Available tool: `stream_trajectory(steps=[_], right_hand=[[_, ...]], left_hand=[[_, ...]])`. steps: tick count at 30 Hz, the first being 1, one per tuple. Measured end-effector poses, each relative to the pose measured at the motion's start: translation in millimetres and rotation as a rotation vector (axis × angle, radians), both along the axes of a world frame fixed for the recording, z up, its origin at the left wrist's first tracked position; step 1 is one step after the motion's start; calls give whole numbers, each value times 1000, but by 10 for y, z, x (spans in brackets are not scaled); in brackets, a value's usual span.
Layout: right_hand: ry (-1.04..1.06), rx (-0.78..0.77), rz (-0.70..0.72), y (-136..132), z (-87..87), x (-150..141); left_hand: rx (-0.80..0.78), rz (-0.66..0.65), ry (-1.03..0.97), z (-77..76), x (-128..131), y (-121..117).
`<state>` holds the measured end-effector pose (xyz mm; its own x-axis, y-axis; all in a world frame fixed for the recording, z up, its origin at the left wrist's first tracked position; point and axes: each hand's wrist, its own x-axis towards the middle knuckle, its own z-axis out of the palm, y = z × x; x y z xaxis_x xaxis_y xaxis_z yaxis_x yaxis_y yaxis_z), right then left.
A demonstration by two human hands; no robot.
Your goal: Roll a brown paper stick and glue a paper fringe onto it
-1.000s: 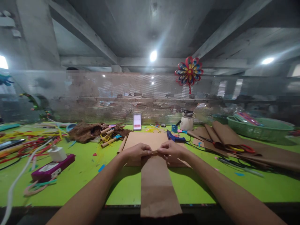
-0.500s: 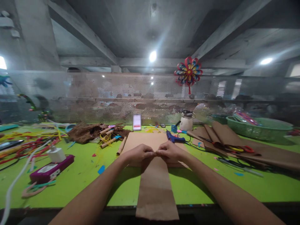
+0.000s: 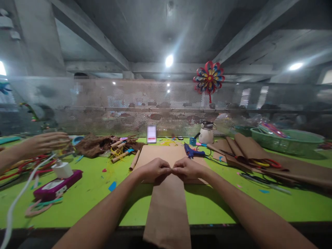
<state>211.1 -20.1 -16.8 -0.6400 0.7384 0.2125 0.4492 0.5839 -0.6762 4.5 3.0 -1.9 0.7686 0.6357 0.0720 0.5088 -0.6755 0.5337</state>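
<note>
A strip of brown kraft paper (image 3: 167, 211) runs from under my fingertips down past the table's front edge. My left hand (image 3: 157, 168) pinches its far end from the left. Close against it, thumb to thumb, my right hand (image 3: 187, 167) pinches the same end from the right. Both hands are over a stack of tan cardboard sheets (image 3: 163, 153) on the green table. The pinched end itself is mostly hidden by my fingers. Just beyond my right hand, a blue glue gun (image 3: 193, 150) lies on the cardboard's right side.
Another person's hand (image 3: 44, 142) reaches in at the left over coloured cords. A purple power strip (image 3: 58, 185) with a white plug sits nearer. Brown paper sheets (image 3: 259, 155), scissors (image 3: 272, 164) and a green basket (image 3: 298, 141) lie right. A phone (image 3: 151, 134) stands at the back.
The paper strip's near end has swung left and reaches lower. My hands keep their pinch in about the same place. Another person's hand has come in from the left.
</note>
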Motion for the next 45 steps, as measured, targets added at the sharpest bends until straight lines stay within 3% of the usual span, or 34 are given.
stream_trajectory(steps=[10, 16, 20, 25, 32, 40, 45], right_hand=[[3, 11, -26, 24, 18, -10], [-85, 226, -46, -14, 9, -45], [-123, 277, -73, -25, -4, -60], [-171, 338, -97, 2, 21, -58], [-134, 270, -69, -46, 120, -30], [-116, 207, -38, 1, 116, 34], [-76, 65, -30, -1, 149, 93]], left_hand=[[-16, 10, -62, 13, -7, 24], [-6, 13, -47, -34, -10, 23], [45, -6, -48, -31, -10, 43], [-42, 27, -66, -7, -23, 39], [-84, 54, -119, 10, -37, 4], [-167, 100, -174, -23, -64, 83], [-239, 30, -151, 23, -103, 90]])
